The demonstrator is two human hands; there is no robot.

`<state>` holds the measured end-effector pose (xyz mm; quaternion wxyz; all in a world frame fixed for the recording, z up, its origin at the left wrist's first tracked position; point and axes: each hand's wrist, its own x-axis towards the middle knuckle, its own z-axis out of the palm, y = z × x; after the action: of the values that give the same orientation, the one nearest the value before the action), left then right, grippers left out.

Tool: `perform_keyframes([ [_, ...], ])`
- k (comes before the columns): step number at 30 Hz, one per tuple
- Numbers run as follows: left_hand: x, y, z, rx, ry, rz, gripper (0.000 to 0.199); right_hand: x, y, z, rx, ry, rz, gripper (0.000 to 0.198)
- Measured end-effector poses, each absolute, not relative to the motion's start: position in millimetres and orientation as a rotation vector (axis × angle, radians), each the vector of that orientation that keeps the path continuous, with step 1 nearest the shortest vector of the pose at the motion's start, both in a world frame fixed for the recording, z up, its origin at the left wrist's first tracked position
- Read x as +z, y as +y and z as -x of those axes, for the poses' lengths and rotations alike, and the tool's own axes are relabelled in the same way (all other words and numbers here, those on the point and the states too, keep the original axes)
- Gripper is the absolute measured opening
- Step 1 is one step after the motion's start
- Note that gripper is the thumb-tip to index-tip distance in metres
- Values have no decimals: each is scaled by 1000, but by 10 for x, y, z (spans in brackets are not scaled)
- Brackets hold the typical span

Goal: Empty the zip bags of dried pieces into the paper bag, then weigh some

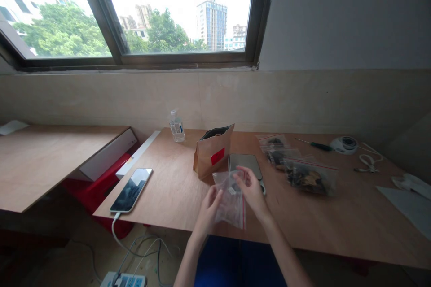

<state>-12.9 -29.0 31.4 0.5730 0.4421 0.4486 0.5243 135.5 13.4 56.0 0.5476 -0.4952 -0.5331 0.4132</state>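
Clear plastic bag hangs over the surface by the near edge, its left side pinched in the left hand's fingers; the right hand's fingers bend at the upper right corner, grip unclear. Beyond lie a scale, an upright brown pouch, then a bottle.

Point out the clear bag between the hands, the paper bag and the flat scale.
Clear bag (230,205): head view, on its lower plastic side.
Paper bag (206,155): head view, on its front panel.
Flat scale (246,161): head view, on its bare top plate.
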Motion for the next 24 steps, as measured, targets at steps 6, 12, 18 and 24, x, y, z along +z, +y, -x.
perform_keyframes([
  [6, 244, -280, 105, 1441, 1321, -1000, 31, 377, -208, -1132, 1424, -1152, 1125, 39],
  [12, 269, -301, 491, 1501, 1481, -1102, 30, 316, -287, -977, 1592, -1213, 1138, 42],
  [18, 286, -207, 1138, 1168, 1997, -1310, 28, 204, -395, -1129, 1473, -1284, 1237, 42],
  [24, 218, -50, 1428, 939, 2407, -1589, 41, 28, -560, -1500, 1355, -1095, 1317, 47],
])
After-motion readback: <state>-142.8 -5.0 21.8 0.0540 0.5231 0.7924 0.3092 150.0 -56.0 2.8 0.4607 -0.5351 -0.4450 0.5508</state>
